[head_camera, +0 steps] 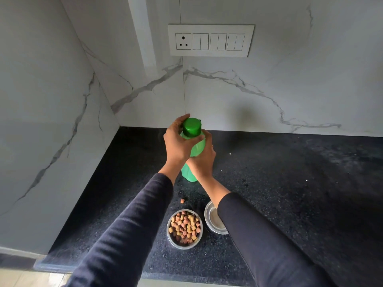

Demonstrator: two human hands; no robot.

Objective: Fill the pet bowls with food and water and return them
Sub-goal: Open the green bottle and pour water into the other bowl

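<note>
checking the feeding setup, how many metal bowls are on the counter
2. The bowl of kibble sits near the counter's front edge; the second bowl is just right of it, partly hidden by the right sleeve. No others show.

**Hidden and cut-off parts**

Covered in its middle by both hands: the green plastic bottle [189,175]. Half hidden under the right dark sleeve [259,241]: the empty round steel bowl [209,216], contents not clear. Too small to identify: pale specks on the black speckled stone counter [290,183], cut by right edge.
</note>
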